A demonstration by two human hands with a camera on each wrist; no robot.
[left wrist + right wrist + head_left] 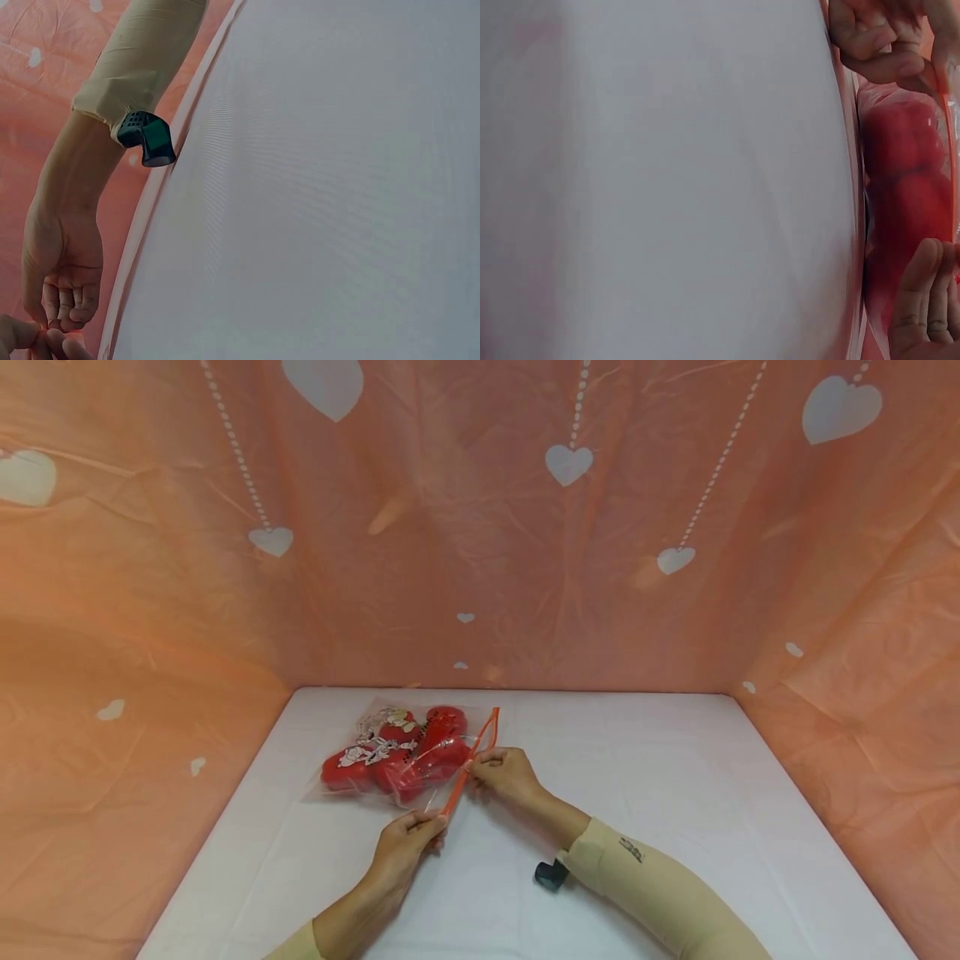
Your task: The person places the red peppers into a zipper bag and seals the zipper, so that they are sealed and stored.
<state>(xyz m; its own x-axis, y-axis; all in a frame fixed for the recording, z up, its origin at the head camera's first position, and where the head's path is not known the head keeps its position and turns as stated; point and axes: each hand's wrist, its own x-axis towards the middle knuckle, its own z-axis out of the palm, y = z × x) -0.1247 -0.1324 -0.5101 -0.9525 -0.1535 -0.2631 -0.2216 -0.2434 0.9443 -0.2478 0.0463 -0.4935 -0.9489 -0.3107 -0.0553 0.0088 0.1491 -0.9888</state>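
Observation:
A clear plastic zip bag (311,792) with an orange strip (458,788) along its open-looking edge lies on the left part of the table. Inside are several glossy red rounded objects (446,753), and printed figures cover part of the bag. My left hand (403,842) pinches the near end of the strip between thumb and fingers. Farther up the same strip, my right hand (508,774) pinches it with thumb and forefinger. In the right wrist view, the red contents (906,176) show through the plastic between both hands.
A white cloth covers the table (645,768). Orange sheeting with white hearts (510,568) walls in the back and sides. By the right sleeve sits a dark wrist-worn device (551,876).

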